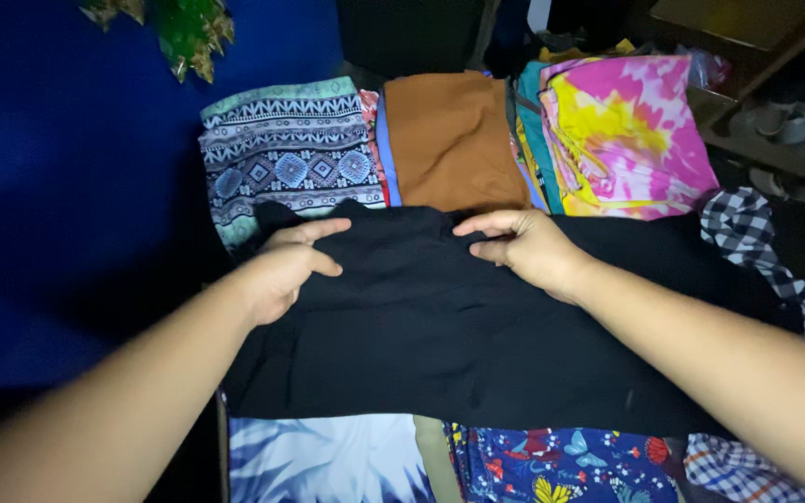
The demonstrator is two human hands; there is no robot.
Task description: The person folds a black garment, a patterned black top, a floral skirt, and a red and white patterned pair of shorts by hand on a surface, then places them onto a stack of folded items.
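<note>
A black garment (440, 335) lies spread flat in front of me, over other folded clothes. My left hand (283, 265) rests on its upper left part, fingers pinching the cloth near the top edge. My right hand (525, 244) grips the top edge near the middle, fingers curled over a fold of the black fabric. Both forearms reach in from the bottom corners.
Behind the black garment lie folded clothes: a patterned grey-green piece (286, 158), a brown one (454, 140) and a pink-yellow tie-dye one (621, 135). A checked cloth (766, 251) is at right. Blue floral fabrics (552, 466) lie near me. A blue surface (67, 186) spans the left.
</note>
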